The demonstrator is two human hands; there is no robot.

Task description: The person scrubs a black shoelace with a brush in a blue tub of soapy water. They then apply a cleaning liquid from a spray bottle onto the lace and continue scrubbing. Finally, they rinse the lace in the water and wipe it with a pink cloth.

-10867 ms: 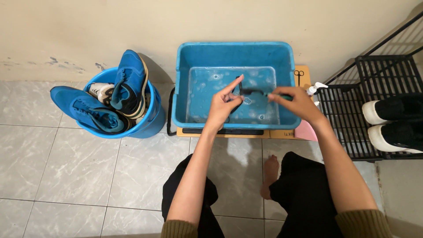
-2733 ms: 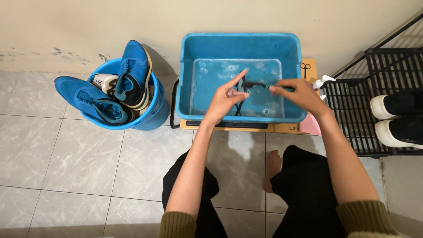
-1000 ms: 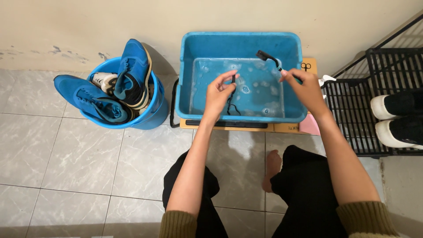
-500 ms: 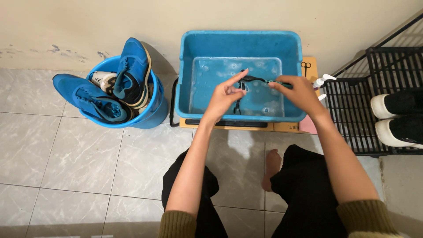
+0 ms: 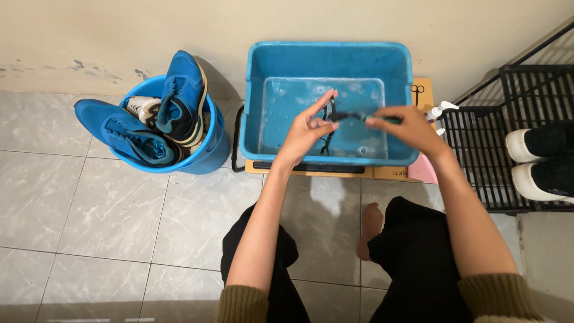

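My left hand (image 5: 306, 128) pinches a thin black shoelace (image 5: 327, 136) that dangles over soapy water in a blue rectangular tub (image 5: 327, 49). My right hand (image 5: 408, 125) grips a small dark brush (image 5: 353, 116) and holds it level against the lace, just right of my left fingers. Both hands hover above the middle of the tub. The brush head is mostly hidden by my fingers.
A round blue bucket (image 5: 210, 152) left of the tub holds blue sneakers (image 5: 181, 96). Scissors (image 5: 417, 93) and a small white bottle (image 5: 439, 110) lie to the tub's right. A black wire rack (image 5: 478, 149) with white-and-black shoes (image 5: 541, 161) stands at far right. My knees are below.
A second ago my right hand was raised with the brush toward the tub's far right corner. It has since come back down to the lace in my left hand.
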